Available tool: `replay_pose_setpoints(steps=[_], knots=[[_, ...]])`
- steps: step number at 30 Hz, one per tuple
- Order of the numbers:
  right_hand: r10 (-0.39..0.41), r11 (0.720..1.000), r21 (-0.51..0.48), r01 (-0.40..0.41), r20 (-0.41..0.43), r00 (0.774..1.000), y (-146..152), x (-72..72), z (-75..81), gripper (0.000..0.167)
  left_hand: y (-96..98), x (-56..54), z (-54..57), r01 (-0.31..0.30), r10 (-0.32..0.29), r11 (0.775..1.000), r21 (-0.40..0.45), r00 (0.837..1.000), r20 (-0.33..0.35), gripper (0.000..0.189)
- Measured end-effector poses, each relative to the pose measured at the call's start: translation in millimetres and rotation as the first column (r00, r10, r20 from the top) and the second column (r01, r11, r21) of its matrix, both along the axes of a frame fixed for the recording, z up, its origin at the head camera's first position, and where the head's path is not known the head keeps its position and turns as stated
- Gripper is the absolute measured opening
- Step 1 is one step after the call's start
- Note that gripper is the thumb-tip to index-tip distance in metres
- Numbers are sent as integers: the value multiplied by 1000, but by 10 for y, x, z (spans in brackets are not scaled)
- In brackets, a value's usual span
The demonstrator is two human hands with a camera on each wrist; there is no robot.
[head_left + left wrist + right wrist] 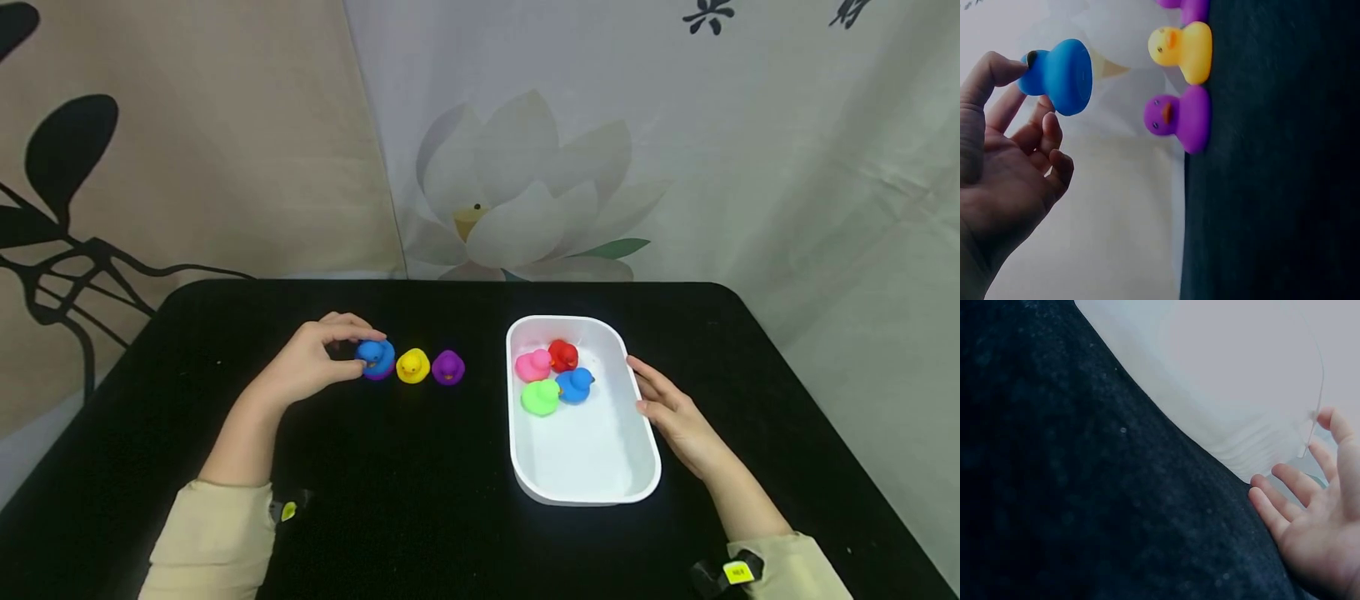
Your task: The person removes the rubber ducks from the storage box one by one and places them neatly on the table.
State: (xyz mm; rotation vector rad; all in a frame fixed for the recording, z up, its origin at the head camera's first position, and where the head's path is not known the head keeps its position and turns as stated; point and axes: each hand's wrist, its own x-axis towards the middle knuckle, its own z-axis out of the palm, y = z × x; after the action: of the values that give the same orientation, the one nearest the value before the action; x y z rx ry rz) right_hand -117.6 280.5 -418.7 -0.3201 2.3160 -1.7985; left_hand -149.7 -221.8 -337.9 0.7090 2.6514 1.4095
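Left hand (311, 360) pinches a blue toy duck (1069, 78) above the black tabletop (397, 500), nearer its far edge; right hand (681, 421), fingers extended, touches a white rectangular tray (588, 458).

A pale beige left sleeve (212, 537) and a matching right sleeve (798, 571) are worn. The black left wrist unit (302, 500) is marked with a yellow-green patch (288, 511); the black right wrist unit (709, 577) is faced with a yellow label (738, 572), printed in dark characters.
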Motion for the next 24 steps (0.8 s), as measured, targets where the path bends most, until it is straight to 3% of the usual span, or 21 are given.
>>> replay_pose_setpoints(steps=[24], knots=[[-2,1000,1,2,8,1000,-1,-2,7,62,-367,-122,-330,-134,133,991,20,990,38,32]])
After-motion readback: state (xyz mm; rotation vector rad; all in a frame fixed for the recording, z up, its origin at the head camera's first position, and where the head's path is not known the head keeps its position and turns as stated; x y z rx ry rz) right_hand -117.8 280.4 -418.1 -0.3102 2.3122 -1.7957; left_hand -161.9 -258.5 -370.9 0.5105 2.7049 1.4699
